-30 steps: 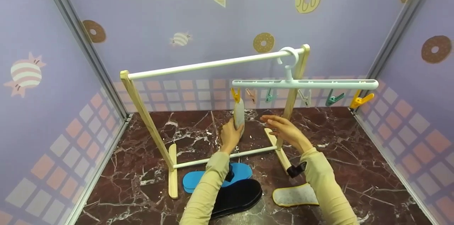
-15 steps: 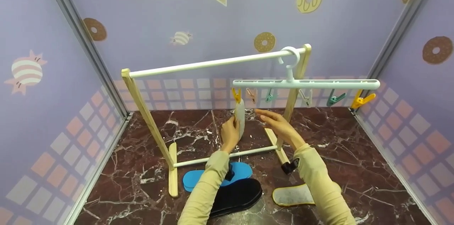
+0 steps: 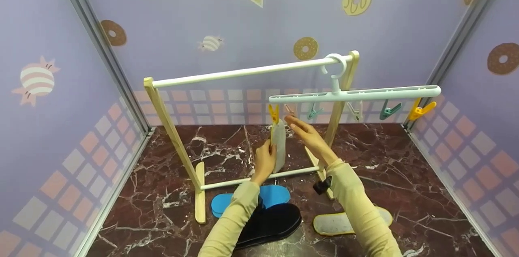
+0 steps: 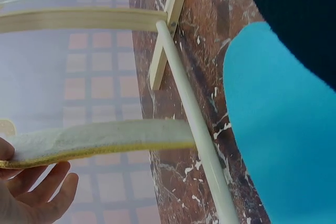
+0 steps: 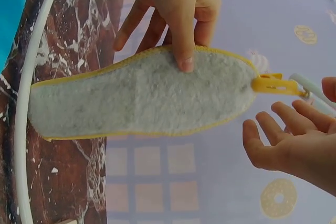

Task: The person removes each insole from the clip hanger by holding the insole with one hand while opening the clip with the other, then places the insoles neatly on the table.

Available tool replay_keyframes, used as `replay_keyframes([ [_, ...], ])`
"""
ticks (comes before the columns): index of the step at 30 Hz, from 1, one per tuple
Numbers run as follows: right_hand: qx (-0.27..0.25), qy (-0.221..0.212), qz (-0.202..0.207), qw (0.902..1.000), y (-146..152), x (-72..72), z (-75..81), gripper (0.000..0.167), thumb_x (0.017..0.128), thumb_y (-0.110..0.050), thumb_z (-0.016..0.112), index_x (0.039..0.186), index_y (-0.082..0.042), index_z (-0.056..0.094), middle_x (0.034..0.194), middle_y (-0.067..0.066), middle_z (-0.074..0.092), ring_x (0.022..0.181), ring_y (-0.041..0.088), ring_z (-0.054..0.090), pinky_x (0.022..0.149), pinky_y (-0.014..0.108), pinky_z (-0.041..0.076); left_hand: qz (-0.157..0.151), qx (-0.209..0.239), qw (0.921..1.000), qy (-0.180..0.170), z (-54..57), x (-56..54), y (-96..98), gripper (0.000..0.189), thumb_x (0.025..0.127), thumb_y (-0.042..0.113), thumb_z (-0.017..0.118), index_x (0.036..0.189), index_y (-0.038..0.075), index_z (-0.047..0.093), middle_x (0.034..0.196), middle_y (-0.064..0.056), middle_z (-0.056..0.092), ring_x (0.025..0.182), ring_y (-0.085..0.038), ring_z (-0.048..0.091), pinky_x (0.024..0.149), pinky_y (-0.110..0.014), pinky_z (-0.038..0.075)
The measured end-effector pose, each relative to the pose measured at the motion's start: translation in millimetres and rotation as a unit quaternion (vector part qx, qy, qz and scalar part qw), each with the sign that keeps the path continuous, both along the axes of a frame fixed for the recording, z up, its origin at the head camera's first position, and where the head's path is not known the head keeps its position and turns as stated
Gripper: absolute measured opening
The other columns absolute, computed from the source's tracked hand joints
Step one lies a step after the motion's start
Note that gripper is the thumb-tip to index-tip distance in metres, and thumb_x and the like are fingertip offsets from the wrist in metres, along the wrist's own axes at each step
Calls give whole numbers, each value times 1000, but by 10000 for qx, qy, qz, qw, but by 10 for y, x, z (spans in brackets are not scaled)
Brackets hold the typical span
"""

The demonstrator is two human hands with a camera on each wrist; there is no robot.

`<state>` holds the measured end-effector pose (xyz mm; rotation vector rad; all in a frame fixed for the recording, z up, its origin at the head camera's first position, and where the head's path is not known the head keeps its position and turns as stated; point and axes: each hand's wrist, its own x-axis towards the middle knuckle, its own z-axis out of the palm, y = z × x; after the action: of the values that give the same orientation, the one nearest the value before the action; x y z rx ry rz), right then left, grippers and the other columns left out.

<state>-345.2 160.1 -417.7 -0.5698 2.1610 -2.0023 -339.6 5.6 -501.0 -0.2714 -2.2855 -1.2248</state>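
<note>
A grey fleecy insole (image 3: 279, 147) with yellow edging hangs upright, its top end in a yellow clothespin (image 3: 274, 114) at the left end of a white clip hanger (image 3: 377, 95). My left hand (image 3: 264, 161) pinches the insole by its edge, thumb on the fleecy face in the right wrist view and fingers behind. My right hand (image 3: 310, 137) is raised just right of the clothespin, fingers extended and slightly bent, holding nothing. In the right wrist view, its fingers lie beside the yellow clothespin without gripping it.
The hanger hooks over the white rod of a wooden rack (image 3: 251, 72). Further clothespins, including a green one (image 3: 390, 110), dangle along it. Blue insoles (image 3: 275, 195), black insoles (image 3: 275, 222) and another grey insole (image 3: 333, 223) lie on the dark marbled tabletop in front.
My right hand has moved left and up toward the yellow clothespin. The hanger's left end has dipped, and the clipped insole sits slightly lower, still pinched by my left hand.
</note>
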Motion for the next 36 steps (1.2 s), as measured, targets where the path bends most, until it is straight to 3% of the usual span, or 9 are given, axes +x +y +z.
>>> replay_keyframes([
  [7,-224,-67,-253,9994,-128,-59,40,48,95,-23,40,138,-4,29,142,17,32,133,29,28,108,45,22,-66,-243,9994,220,-5,105,51,17,89,7,49,72,3,48,55,-1,41,50,-7,33,45,-18,26],
  [13,-354,-109,-556,9978,-180,-133,67,45,96,-20,39,137,-3,32,141,17,34,130,30,33,107,43,26,-272,-147,9990,323,15,200,86,16,89,5,50,73,2,49,54,-3,42,50,-9,35,45,-19,26],
  [17,-241,-145,-584,9979,-200,-185,84,45,96,-21,37,137,-3,32,139,19,36,128,31,36,101,42,34,-374,-53,9990,222,29,249,107,15,89,7,49,76,1,51,55,-3,44,51,-9,37,45,-20,28],
  [22,-158,-134,-805,9965,-252,-227,102,43,96,-19,37,134,-1,36,131,23,45,118,31,46,85,30,44,-459,183,9987,155,55,286,129,15,90,7,48,77,0,51,56,-4,43,52,-10,38,47,-20,31],
  [30,-95,66,-1443,9895,-372,-272,114,38,95,-16,39,125,7,45,120,26,53,105,29,55,95,38,40,-637,522,9965,-171,136,356,127,16,91,8,46,80,-1,53,57,-6,47,49,-6,35,47,-17,30],
  [36,-235,-107,-1667,9857,-428,-310,147,36,95,-18,41,116,8,54,102,19,63,84,14,59,77,25,45,-722,587,9952,-289,200,390,115,18,92,8,45,77,-1,51,55,1,38,45,-4,31,44,-16,25],
])
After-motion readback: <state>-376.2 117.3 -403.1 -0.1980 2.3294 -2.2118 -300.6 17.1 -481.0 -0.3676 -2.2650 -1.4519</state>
